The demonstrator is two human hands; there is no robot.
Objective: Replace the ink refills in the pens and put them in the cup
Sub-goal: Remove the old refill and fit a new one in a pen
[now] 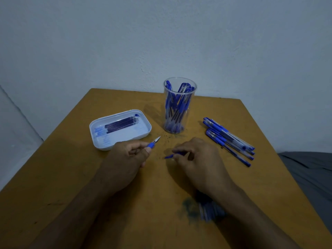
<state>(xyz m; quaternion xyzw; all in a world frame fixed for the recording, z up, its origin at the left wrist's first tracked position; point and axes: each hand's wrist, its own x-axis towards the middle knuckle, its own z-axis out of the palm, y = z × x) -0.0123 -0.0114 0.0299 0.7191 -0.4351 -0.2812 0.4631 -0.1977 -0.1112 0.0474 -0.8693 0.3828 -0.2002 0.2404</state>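
Observation:
My left hand [128, 159] grips a blue pen [152, 143]; its blue grip and metal tip stick out toward the upper right. My right hand [197, 157] pinches a small blue pen cap [170, 155] just above the table. A clear plastic cup [178, 105] with several blue pens in it stands at the back middle. A white tray [143, 131] on the left holds several dark ink refills [122, 124]. A pile of blue capped pens [230, 139] lies on the right.
The wooden table [71, 177] stands against a pale wall. Under my right forearm lie several blurred pen parts [209, 211] beside a dark ink stain [188, 207]. Grey cloth [309, 173] lies past the table's right edge.

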